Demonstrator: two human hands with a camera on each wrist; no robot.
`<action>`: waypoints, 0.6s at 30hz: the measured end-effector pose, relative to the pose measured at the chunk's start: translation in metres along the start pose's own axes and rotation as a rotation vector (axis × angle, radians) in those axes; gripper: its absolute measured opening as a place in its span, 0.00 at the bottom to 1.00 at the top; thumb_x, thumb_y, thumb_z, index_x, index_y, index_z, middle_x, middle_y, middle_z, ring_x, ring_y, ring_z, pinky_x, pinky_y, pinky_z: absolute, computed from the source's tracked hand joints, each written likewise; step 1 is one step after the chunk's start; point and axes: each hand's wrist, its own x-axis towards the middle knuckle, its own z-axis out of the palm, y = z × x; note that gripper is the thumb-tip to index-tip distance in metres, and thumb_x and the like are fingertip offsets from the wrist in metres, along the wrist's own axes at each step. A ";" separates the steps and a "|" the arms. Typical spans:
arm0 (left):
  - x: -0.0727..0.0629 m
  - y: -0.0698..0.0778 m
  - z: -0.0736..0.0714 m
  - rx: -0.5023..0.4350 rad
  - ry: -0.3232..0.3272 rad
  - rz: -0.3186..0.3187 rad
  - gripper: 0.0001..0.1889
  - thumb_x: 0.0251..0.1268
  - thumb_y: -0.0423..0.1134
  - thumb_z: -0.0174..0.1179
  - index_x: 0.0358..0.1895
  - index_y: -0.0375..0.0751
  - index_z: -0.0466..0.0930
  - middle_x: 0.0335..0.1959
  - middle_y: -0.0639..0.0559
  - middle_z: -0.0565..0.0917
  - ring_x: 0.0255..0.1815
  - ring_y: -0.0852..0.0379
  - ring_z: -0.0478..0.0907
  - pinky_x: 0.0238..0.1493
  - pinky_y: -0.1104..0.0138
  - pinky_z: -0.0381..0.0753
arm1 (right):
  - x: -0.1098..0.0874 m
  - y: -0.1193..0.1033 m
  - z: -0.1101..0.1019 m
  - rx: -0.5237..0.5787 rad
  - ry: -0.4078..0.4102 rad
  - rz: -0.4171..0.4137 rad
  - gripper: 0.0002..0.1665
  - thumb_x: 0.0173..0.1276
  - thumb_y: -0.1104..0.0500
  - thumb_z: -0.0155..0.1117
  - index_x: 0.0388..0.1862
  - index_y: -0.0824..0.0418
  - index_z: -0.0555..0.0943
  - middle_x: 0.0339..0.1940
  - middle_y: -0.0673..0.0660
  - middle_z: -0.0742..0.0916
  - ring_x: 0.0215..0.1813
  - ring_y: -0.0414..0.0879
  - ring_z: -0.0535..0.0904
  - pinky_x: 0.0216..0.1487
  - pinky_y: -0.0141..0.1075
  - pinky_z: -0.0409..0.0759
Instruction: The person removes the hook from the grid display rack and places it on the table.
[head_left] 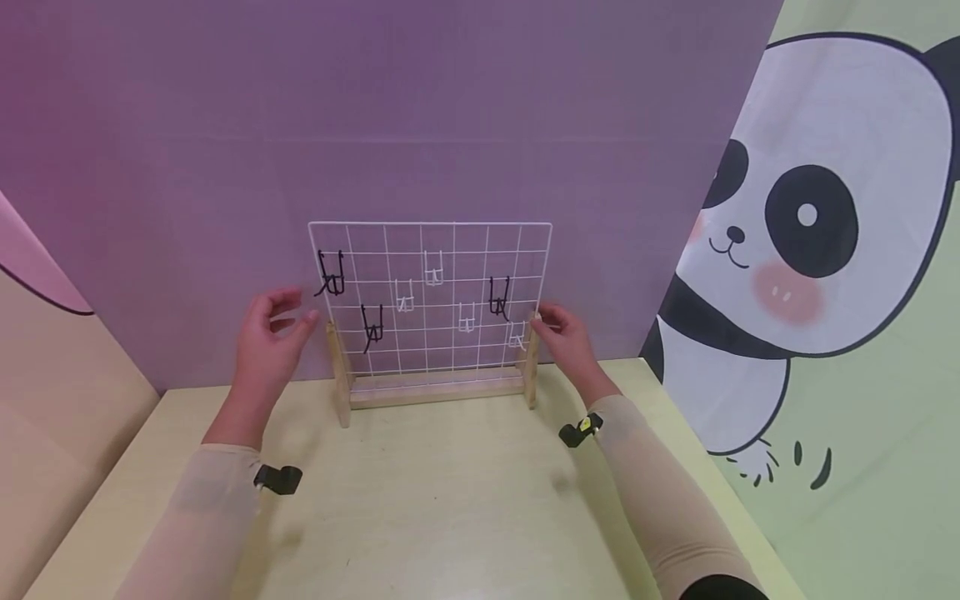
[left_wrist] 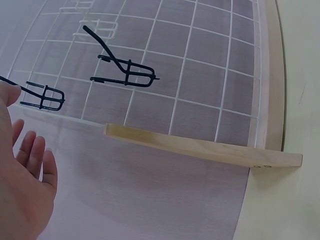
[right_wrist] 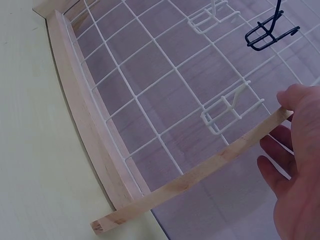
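Note:
A white wire grid rack [head_left: 453, 223] stands upright on a wooden base bar [head_left: 438, 395] between two wooden side posts. Black hooks [head_left: 373, 333] and white hooks [head_left: 467, 323] hang spread over the mesh. My right hand [head_left: 567, 342] pinches the top of the right post [right_wrist: 205, 167] between thumb and fingers. On the other side, my left hand [head_left: 270, 350] hovers beside the grid with fingers loosely curved and nothing in it. In the left wrist view its thumb is near a black hook [left_wrist: 52, 97] at the grid's edge, with the left post [left_wrist: 185, 147] below that hook.
The pale wooden table [head_left: 435, 500] carries the rack near its back edge. Behind it rises a purple backdrop [head_left: 420, 108]. To the right hangs a panel with a cartoon panda [head_left: 885, 250]. Each sleeve has a small black wrist camera [head_left: 279, 479].

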 end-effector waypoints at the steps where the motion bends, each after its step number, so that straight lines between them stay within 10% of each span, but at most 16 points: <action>1: 0.000 0.001 0.000 -0.001 -0.001 0.000 0.26 0.83 0.40 0.66 0.76 0.34 0.73 0.70 0.41 0.76 0.71 0.48 0.73 0.71 0.65 0.76 | 0.000 0.000 0.000 0.007 0.001 0.006 0.22 0.84 0.57 0.68 0.70 0.65 0.84 0.67 0.64 0.86 0.70 0.60 0.81 0.75 0.54 0.80; 18: 0.006 0.017 0.006 -0.095 0.093 0.123 0.20 0.76 0.29 0.70 0.65 0.27 0.80 0.55 0.55 0.80 0.59 0.60 0.77 0.60 0.70 0.75 | 0.005 0.008 -0.003 0.106 -0.013 0.067 0.22 0.82 0.58 0.71 0.68 0.67 0.84 0.61 0.64 0.87 0.63 0.53 0.81 0.65 0.39 0.81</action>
